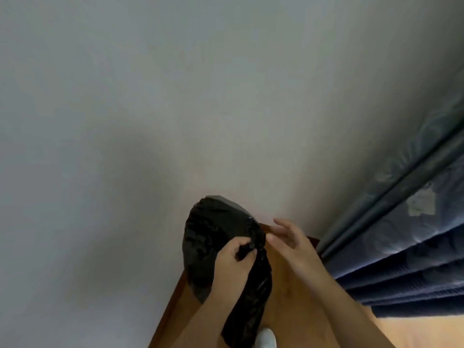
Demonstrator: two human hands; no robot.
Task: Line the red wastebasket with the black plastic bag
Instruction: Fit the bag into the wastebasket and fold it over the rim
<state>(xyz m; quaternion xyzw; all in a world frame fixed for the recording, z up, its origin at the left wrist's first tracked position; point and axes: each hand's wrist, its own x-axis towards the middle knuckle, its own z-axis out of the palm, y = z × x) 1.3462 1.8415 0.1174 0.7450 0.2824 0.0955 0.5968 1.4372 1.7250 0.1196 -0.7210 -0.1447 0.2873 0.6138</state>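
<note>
The left hand clamps a bunched fold of the black plastic bag, holding it over the far corner of what seems a wooden tabletop. The right hand hovers just beside the bag, fingers spread and loose. A blue curtain hangs along the right edge.
</note>
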